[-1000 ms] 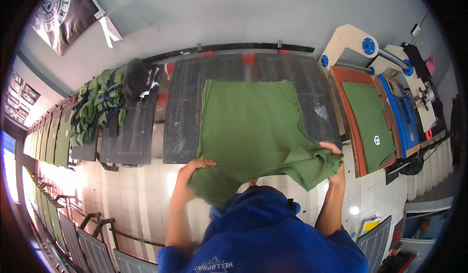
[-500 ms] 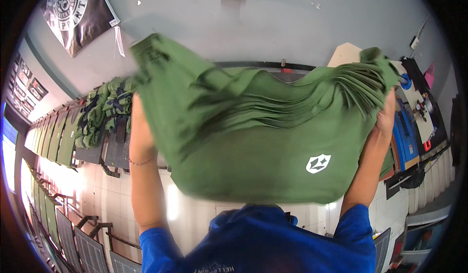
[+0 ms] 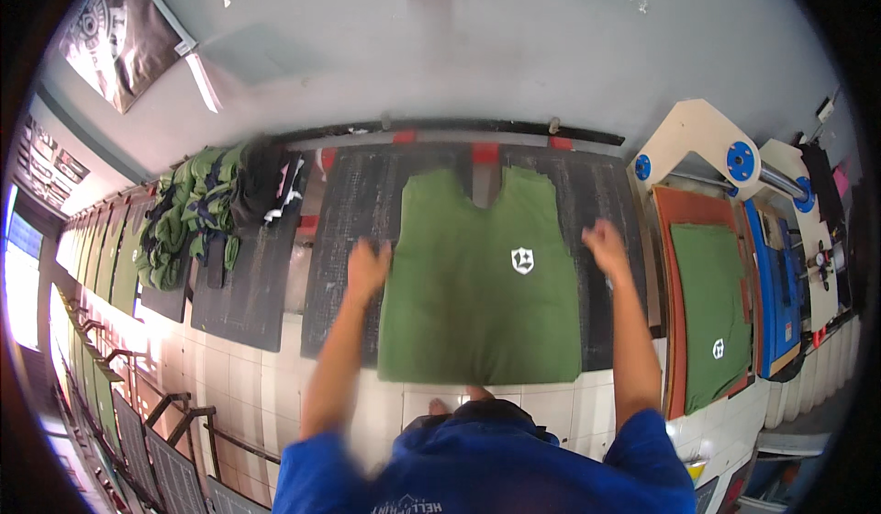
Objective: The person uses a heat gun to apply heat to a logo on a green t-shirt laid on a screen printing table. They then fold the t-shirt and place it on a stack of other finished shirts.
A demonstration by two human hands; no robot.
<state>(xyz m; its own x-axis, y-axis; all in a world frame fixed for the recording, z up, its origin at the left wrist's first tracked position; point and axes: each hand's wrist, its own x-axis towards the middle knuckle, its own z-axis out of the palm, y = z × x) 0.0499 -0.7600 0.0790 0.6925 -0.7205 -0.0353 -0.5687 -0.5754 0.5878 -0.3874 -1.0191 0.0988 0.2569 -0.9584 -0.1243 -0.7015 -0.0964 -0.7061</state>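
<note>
On the dark, ribbed work mat (image 3: pixel 358 239) in front of you lies the green cotton shirt with a small white emblem on its chest (image 3: pixel 480 280), spread flat with its neckline toward the wall and its hem at the near edge of the mat. Your left hand (image 3: pixel 368 269) hangs just beside the shirt's left edge and your right hand (image 3: pixel 606 242) just beside its right edge; both are blurred, hold nothing, and whether the fingers are spread or curled cannot be told. To lay it well, you would do best to bring both palms down together at the side seams and stroke outward and toward yourself, so creases leave at the hem. Keep the emblem centred between your hands. A heap of folded green and dark garments (image 3: pixel 206 216) sits well apart on your left; a second green shirt on an orange press board (image 3: pixel 705 307) lies to your right.
</note>
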